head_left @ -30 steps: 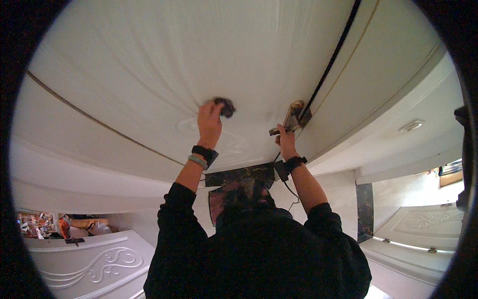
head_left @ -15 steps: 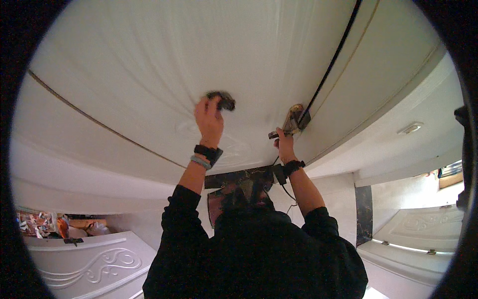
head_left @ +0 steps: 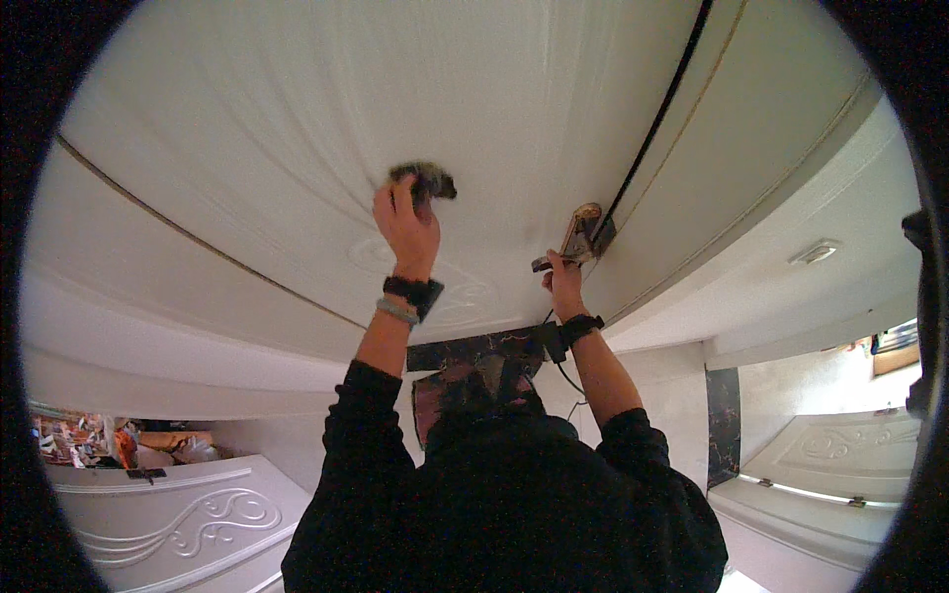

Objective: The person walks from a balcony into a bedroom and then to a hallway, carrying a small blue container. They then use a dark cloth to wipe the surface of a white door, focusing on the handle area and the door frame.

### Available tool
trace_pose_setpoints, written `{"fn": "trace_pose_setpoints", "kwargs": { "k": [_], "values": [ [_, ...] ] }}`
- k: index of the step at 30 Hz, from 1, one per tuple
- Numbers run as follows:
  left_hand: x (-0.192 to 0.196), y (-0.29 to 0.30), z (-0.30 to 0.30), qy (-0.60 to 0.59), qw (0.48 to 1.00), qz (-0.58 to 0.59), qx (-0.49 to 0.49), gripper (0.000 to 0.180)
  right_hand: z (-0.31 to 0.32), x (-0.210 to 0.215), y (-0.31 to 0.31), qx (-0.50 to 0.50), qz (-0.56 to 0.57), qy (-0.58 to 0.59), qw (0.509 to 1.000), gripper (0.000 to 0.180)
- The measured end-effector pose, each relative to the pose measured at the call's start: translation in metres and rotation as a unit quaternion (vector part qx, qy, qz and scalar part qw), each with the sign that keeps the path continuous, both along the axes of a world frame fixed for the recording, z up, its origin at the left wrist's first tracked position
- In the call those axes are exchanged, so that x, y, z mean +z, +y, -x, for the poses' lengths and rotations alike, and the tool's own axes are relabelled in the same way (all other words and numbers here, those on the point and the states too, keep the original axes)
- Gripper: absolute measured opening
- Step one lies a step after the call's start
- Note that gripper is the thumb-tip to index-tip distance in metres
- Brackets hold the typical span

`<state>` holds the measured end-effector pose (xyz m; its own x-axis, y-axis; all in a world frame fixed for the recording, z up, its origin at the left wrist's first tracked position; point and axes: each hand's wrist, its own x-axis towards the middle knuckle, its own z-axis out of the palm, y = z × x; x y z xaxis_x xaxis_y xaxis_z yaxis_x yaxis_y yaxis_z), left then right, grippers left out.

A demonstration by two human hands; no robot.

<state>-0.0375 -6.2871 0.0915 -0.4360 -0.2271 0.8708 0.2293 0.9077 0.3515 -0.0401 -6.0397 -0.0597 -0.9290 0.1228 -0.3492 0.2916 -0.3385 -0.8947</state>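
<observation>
A white door with raised curling patterns fills the upper middle. Against its face, my left hand grips a dark, fuzzy cloth or pad, slightly blurred. To the right, the fingers of my right hand are closed around the door handle. This lever sticks out from a worn, brass-coloured handle plate near the door's edge. The wrapped part of the lever is hidden by my fingers.
A dark gap and frame run along the door's right side. Below is a dark marbled strip. Another white patterned door stands lower left, near a cluttered shelf. A light switch is on the right wall.
My left hand has slid the dark cloth or pad a little up and left across the door. My right hand stays on the door handle.
</observation>
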Motion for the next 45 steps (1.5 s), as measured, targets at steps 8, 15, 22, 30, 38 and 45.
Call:
{"fn": "trace_pose_setpoints", "kwargs": {
  "k": [8, 15, 22, 30, 38, 45],
  "values": [
    [-0.038, 0.007, -0.025, -0.197, 0.965, 0.169, -0.03, 0.051, 0.002, -0.001, -0.001, -0.009, 0.008, 0.011, 1.0, 0.026],
    [-0.005, 0.02, 0.002, -0.026, 0.999, 0.031, 0.01, 0.045, 0.004, -0.002, 0.004, 0.009, -0.035, -0.064, 0.997, 0.03],
    [-0.064, 0.032, -0.02, -0.151, 0.965, 0.215, -0.025, 0.039, 0.001, 0.003, 0.001, 0.02, -0.051, -0.021, 0.998, 0.028],
    [-0.012, 0.104, 0.041, -0.063, 0.955, 0.271, -0.102, 0.038, -0.002, 0.009, 0.003, 0.003, 0.033, 0.029, 0.999, 0.028],
    [-0.026, 0.14, 0.03, -0.252, 0.875, 0.389, -0.139, 0.031, 0.005, 0.002, 0.002, 0.003, 0.021, 0.038, 0.999, 0.028],
    [0.014, 0.192, 0.067, -0.043, 0.928, 0.3, -0.219, 0.031, 0.0, 0.006, 0.004, -0.011, 0.0, 0.078, 0.997, 0.03]
  ]
}}
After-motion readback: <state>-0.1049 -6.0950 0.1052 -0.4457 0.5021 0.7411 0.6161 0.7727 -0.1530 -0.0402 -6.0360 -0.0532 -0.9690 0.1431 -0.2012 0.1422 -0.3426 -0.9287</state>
